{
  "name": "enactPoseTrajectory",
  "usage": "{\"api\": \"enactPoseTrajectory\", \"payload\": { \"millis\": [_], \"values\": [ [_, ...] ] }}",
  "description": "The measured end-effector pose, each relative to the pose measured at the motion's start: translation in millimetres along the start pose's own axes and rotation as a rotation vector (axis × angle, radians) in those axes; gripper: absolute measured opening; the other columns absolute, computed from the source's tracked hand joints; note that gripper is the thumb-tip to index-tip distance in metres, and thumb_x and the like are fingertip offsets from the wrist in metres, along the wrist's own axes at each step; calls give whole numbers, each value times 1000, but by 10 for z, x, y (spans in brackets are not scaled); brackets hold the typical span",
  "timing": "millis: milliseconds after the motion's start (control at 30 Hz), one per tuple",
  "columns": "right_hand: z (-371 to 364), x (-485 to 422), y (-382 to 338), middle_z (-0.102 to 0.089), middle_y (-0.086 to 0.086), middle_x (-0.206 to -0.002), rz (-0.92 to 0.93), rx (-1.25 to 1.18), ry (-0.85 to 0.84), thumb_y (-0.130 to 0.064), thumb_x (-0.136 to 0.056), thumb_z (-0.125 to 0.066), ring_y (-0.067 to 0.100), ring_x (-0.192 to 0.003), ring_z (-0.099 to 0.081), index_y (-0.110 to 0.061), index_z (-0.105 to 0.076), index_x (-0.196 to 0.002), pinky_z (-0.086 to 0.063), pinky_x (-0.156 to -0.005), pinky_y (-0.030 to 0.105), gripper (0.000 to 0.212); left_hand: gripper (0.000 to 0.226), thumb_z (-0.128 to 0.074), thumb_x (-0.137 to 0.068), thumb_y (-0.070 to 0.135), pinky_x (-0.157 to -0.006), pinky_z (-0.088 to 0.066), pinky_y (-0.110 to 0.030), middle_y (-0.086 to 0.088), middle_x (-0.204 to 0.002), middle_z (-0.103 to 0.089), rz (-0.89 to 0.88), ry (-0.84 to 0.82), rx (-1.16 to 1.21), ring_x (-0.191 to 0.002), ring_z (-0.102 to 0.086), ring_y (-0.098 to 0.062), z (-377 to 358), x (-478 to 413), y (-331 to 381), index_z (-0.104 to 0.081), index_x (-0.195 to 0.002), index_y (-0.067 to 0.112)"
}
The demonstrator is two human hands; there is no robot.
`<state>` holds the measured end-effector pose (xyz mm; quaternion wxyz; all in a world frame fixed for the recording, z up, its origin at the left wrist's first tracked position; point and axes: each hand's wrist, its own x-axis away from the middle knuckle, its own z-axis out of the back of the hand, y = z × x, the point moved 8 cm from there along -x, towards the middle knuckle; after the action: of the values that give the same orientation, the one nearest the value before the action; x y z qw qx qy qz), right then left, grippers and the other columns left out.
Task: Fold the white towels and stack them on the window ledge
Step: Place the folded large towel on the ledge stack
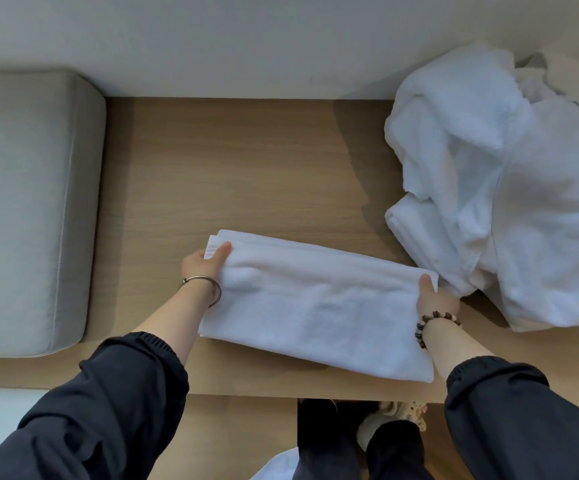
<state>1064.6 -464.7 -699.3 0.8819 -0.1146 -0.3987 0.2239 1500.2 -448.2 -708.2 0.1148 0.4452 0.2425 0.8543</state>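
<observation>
A person folds a white towel (315, 306) on the wooden ledge (229, 168), where it lies as a long band, already doubled, between a grey cushion (28, 209) on the left and a crumpled pile (506, 185) of unfolded towels on the right. The left hand (205, 263) pinches the band's left end, thumb on top and fingers tucked out of sight beneath; the right hand (435, 301) pinches the far right corner the same way, just beside the pile's edge. The step in hand looks to be the crosswise fold, with no finished stack in sight. The next move probably calls for carrying one end over to meet the other, keeping the edges square and clear of the pile, then pressing the bundle flat before reaching for another towel
</observation>
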Motion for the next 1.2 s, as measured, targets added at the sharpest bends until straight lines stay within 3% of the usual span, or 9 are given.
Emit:
{"api": "enactPoseTrajectory", "payload": {
  "millis": [133, 233, 400, 467, 567, 700, 900, 1100, 1200],
  "values": [
    [93, 215, -154, -47, 21, -136, 133, 164, 168, -20, -97, -50, 36, -125, -43, 0, -45, -133, -34, -103, 43, 42, 35, -58, -90, 44, -57, -33, -26, -7, -77, -51, -34, -74, -24, -71, -46, -20, 34, -13, 39, -55, -79, 11],
    [-31, 565, -358, -48, 19, -134, 498, 391, 254, -5, -86, -62, 36, -126, -40, -1, -48, -131, -31, -105, 46, 48, 35, -60, -89, 45, -61, -39, -24, -3, -75, -59, -45, -124, -67, -72, -54, -21, 59, -12, -4, -61, -78, 11],
    [-902, 1081, -934, -51, 12, -131, 912, 468, -84, -7, -91, -53, 29, -125, -42, -5, -54, -127, -29, -107, 38, 37, 40, -57, -89, 49, -57, -37, -23, 0, -72, -58, -31, -130, -158, -65, -52, -18, 86, 41, -101, -62, -79, 11],
    [-1341, 1152, -1189, -56, 8, -121, 924, 510, -315, -16, -96, -45, 26, -117, -46, -9, -58, -120, -35, -100, 35, 28, 39, -55, -89, 51, -59, -39, -26, 3, -74, -59, -36, -154, -179, -69, -54, -18, 102, 42, -124, -63, -84, 12],
    [-1854, 1257, -1452, -59, 12, -90, 867, 628, -554, -23, -100, -37, 29, -90, -52, -4, -58, -87, -37, -68, 32, 31, 39, -55, -87, 55, -69, -41, -30, 3, -88, -63, -78, -215, -268, -81, -59, -19, 115, 9, -197, -63, -96, 17],
    [-2163, 1266, -1541, -60, 14, -98, 661, 794, -729, -39, -102, -31, 29, -90, -57, -1, -64, -104, -36, -71, 29, 51, 35, -59, -87, 50, -67, -43, -25, 6, -99, -64, -96, -311, -266, -86, -61, -14, 132, -29, -303, -59, -106, 20],
    [-2369, 1254, -1561, -53, 7, -75, 621, 1027, -707, -45, -92, -50, 25, -72, -51, -10, -53, -76, -38, -65, 28, 39, 29, -67, -84, 39, -64, -44, -18, 9, -98, -64, -131, -359, -159, -84, -61, -5, 125, 5, -387, -59, -106, 23],
    [-2392, 1311, -1631, -31, 1, -55, 683, 883, -635, -26, -97, -52, 16, -49, -28, -17, -33, -53, -23, -46, 28, 49, 13, -70, -82, 38, -66, -45, -21, 15, -87, -65, -151, -343, -188, -83, -61, -8, 118, 33, -485, -63, -90, 30],
    [-2389, 1270, -1623, -32, 1, -53, 699, 789, -548, -20, -97, -51, 16, -49, -31, -16, -32, -51, -22, -46, 27, 50, 8, -68, -85, 35, -55, -39, -11, 17, -76, -61, -162, -305, -226, -72, -58, -2, 146, 47, -576, -63, -80, 29]
  ]
}}
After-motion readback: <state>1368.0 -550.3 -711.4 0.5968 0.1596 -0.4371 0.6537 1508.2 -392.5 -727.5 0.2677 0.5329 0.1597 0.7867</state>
